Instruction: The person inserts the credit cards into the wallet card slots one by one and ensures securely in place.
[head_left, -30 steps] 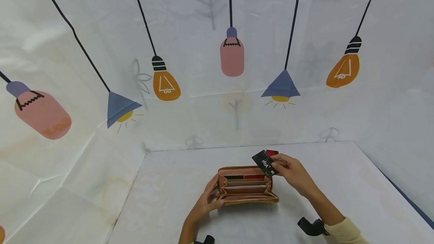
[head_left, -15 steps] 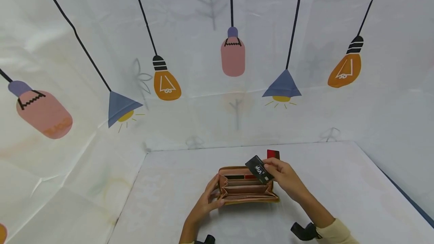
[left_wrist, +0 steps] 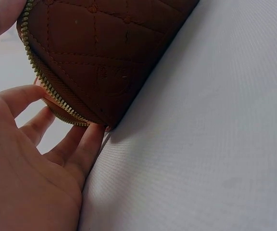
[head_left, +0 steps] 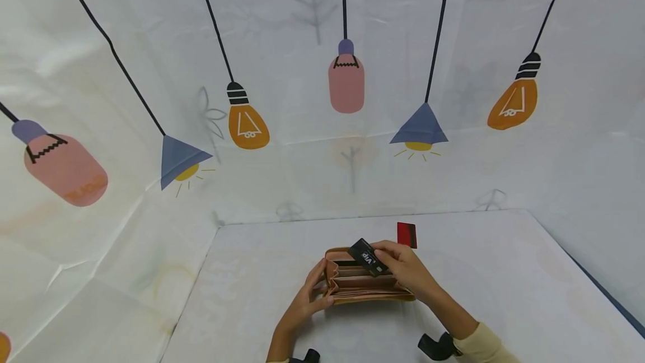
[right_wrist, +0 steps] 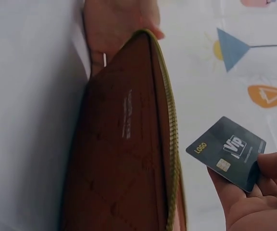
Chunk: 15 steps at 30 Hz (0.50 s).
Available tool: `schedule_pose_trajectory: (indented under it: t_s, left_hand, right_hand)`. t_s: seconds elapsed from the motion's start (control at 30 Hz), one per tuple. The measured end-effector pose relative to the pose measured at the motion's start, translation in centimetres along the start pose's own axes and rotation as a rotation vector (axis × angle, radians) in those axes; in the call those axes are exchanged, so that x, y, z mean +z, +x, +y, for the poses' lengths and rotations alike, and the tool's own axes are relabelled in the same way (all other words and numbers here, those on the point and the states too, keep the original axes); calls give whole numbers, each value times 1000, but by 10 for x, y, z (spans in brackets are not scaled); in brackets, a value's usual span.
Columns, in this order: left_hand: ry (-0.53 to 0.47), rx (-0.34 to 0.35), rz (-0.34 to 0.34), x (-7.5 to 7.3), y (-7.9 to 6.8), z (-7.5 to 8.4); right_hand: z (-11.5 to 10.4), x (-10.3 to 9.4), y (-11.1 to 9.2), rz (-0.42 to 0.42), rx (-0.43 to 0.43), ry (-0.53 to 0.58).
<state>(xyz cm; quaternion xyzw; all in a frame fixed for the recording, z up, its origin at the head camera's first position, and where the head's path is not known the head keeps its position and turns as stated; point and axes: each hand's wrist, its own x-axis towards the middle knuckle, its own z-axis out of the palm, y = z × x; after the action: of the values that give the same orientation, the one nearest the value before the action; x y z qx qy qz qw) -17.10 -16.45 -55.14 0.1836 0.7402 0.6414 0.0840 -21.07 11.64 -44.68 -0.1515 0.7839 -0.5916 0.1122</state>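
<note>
A brown quilted wallet (head_left: 360, 283) with a gold zipper stands unzipped on the table, its pink-tan pockets facing up. My left hand (head_left: 303, 301) holds its left end, thumb at the near edge and fingers along the far side. In the left wrist view, fingertips of the left hand (left_wrist: 32, 159) touch the zipper teeth of the wallet (left_wrist: 105, 53). Between thumb and fingers, my right hand (head_left: 405, 268) pinches a black card (head_left: 367, 257), tilted over the wallet's back slots. "Vip" and a chip show on the card (right_wrist: 230, 151) in the right wrist view.
A red and black card (head_left: 405, 234) lies on the white table (head_left: 252, 273) behind the right hand. White sheeting (head_left: 302, 184) printed with lamps rises behind the table and on the left. Black wrist mounts (head_left: 437, 346) sit at both sleeves.
My right hand has moved left and slightly down with the black card, from the wallet's right end to over its middle slots. More of the red card behind shows. The left hand stays put.
</note>
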Motion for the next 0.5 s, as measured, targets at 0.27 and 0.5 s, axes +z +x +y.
schedule_pose_trajectory:
  t_s: [0.27,0.5]
  left_hand:
    - [6,47,-13,0,1,0]
    - [5,34,1,0,1,-1]
  right_hand:
    - [1,15,5,-73,-70,-14]
    - [3,24,5,-161,-153,-40]
